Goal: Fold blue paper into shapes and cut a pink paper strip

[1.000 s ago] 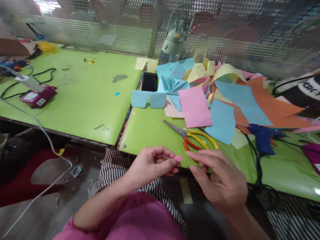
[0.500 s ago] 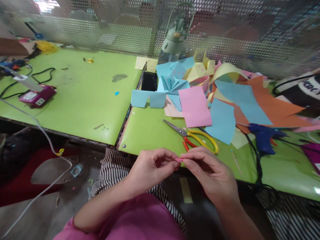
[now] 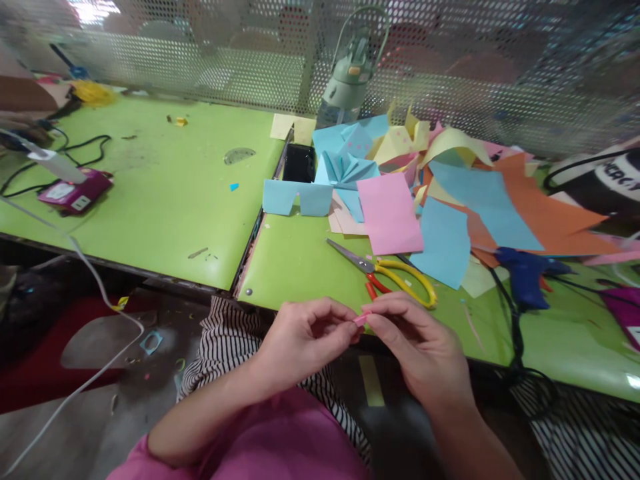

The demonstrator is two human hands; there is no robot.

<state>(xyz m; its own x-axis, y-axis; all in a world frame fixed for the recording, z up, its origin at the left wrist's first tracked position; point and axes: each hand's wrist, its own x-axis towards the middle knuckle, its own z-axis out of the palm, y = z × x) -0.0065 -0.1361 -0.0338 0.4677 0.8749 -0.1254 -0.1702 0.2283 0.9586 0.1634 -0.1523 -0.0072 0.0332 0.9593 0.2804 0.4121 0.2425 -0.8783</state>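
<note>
A small pink piece (image 3: 362,319), seemingly paper, is pinched between both hands in front of the table edge. My left hand (image 3: 307,340) grips its left end between thumb and fingers. On its right end, my right hand (image 3: 425,347) closes with thumb and forefinger. Scissors (image 3: 373,267) with yellow and red handles lie on the green table (image 3: 300,267) just beyond my right hand. Farther back rest a pink sheet (image 3: 390,213), a blue sheet (image 3: 443,243) and a folded light-blue piece (image 3: 297,198).
A blue glue gun (image 3: 527,277) and cables lie at the right. Orange paper (image 3: 555,207), a black phone (image 3: 299,163) and a bottle (image 3: 345,90) are farther back. A purple power block (image 3: 75,191) sits at the left; another person's hand (image 3: 23,127) is behind it.
The pink piece has tilted, its right end now higher, and the fingers of my right hand have shifted slightly. At the far left, the other person's hand has come over the blue tool.
</note>
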